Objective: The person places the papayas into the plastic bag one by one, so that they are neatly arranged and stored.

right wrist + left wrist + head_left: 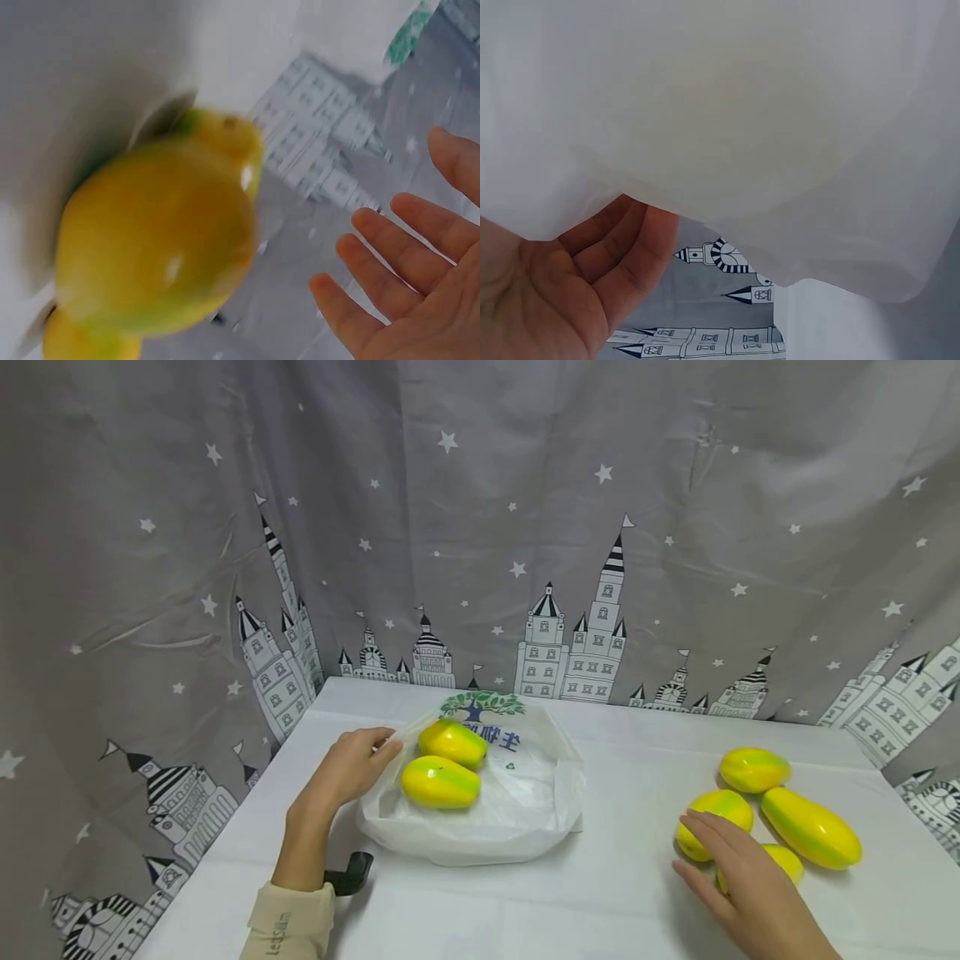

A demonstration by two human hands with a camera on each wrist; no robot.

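A white plastic bag (517,827) with a green tree print lies spread wide on the table, two yellow-green papayas (441,782) inside at its left. My left hand (348,770) holds the bag's left rim between thumb and fingers; in the left wrist view the bag film (720,112) covers the fingertips. On the right, my right hand (750,881) hovers over a group of several papayas (812,828), partly hiding two of them. Its fingers (401,247) are spread and apart from the large papaya (157,240) in the right wrist view.
A white cloth (622,893) covers the table. Behind it hangs a grey curtain (465,527) printed with stars and castles. Near my left wrist, a black wrist-camera piece (351,874) sticks out beside the beige sleeve (292,914).
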